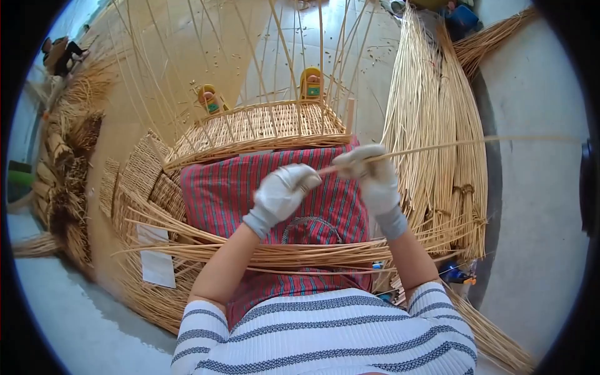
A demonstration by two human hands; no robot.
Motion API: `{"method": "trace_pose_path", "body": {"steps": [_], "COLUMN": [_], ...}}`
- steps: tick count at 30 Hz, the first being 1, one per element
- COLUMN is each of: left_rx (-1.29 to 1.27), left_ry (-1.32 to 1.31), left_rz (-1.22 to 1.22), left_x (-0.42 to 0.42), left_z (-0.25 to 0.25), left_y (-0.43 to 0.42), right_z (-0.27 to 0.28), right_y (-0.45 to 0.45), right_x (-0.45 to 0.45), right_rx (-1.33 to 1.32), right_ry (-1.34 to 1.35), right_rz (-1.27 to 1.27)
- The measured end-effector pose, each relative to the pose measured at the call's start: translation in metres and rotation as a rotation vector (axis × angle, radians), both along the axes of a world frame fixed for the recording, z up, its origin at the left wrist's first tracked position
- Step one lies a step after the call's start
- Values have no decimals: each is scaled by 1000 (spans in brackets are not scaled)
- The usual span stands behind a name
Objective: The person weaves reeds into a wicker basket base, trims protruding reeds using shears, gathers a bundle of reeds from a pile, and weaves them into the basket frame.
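Both my hands wear white gloves and are raised over a red striped cloth (219, 187) on my lap. My left hand (287, 190) is closed on the near end of a thin cane rod (437, 147). Close beside it, my right hand (369, 172) grips the same rod, which stretches far to the right and blurs toward its tip. Beyond the cloth lies a woven wicker panel (256, 125) with long upright stakes rising from its edges. A bundle of loose rods (306, 255) crosses my lap below my wrists.
Long pale cane bundles (431, 125) lie on the right. Woven pieces (144, 169) and a white paper (156, 256) are at the left, with darker bundles (69, 169) farther out. Yellow slippers (311, 84) show beyond the panel. A blue tool (453, 273) lies at lower right.
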State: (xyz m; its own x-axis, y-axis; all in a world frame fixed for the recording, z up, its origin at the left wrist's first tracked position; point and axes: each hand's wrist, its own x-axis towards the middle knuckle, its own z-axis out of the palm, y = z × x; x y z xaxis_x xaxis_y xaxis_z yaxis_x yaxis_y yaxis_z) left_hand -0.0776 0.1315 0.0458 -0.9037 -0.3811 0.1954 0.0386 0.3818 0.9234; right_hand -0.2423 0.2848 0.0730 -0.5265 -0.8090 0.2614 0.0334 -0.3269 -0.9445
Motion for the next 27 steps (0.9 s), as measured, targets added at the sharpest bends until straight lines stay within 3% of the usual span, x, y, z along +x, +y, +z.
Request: {"method": "trace_pose_path", "body": {"steps": [2,3,6,8,10,13,14,15,18,22,24,25,27], "left_rx": [-474,-514,-674,-754,-487,-133,-171,-147,-275,-324,-53,222,501], "left_ry": [78,-32,-204,-604,-556,-179,-10,-157,-357,-118,27,-97,-360], "left_rz": [359,496,399,169,232,223,194,47,196,502,565,495,417], "left_x": [-4,-1,14,27,25,-4,-13,-19,-19,-17,-37,-46,-77], "left_z": [-4,-1,-39,-64,-69,-62,-61,-52,-76,-41,-43,-23,-21], "left_y": [-32,-41,-48,-28,-8,22,40,46,32,-4,-12,-19,-49], "right_z": [-5,-8,-27,-47,-64,-70,-71,-73,-85,-96,-101,-104,-100], "right_y": [7,12,18,19,15,1,-2,-5,-12,-15,-19,-21,-21], "right_x": [-41,-55,-84,-93,-94,-75,-76,-79,-93,-110,-116,-120,-126], "right_rx": [7,11,13,25,50,61,65,71,94,164,195,187,206], "right_ry": [-62,-130,-262,-285,-327,-390,-389,-370,-409,-502,-523,-544,-531], "right_rz": [-313,-382,-454,-494,-510,-510,-498,-469,-389,-327,-313,-276,-217]}}
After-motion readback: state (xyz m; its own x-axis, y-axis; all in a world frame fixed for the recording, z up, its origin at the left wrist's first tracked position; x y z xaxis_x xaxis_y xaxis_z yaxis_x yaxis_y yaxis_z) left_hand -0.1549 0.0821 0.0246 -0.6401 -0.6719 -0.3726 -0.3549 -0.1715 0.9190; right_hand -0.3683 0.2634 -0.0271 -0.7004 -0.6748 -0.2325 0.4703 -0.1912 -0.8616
